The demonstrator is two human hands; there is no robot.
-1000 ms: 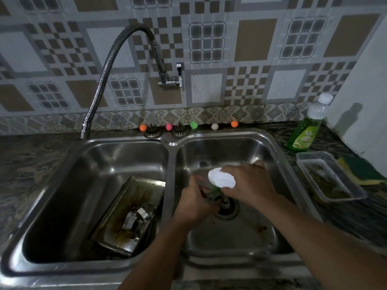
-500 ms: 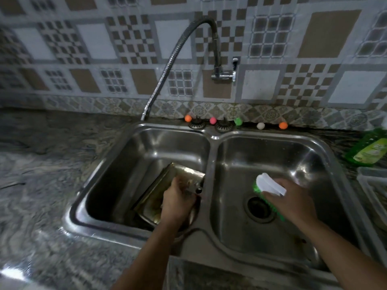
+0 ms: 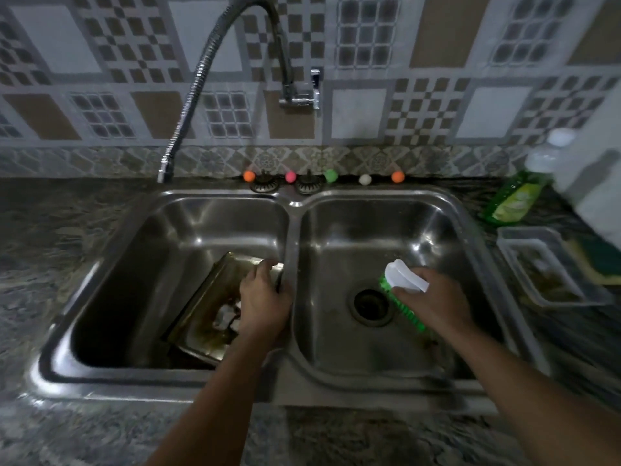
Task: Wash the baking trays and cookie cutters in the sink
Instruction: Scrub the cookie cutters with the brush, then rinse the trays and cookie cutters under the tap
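Observation:
A dirty metal baking tray leans in the left basin of the steel sink. Metal cookie cutters lie on the tray, partly hidden by my left hand. That hand reaches down over the tray, and its fingers curl over the tray's far right corner beside the divider. In the right basin, just right of the drain, my right hand grips a scrub brush. The brush has a white handle and green bristles.
A flexible faucet hose arcs over the left basin. On the right counter stand a green dish soap bottle, a clear plastic container and a sponge. Small coloured balls line the sink's back edge.
My left hand has left the right basin, where it held something at the brush, and moved onto the tray in the left basin. My right hand stays there with the brush.

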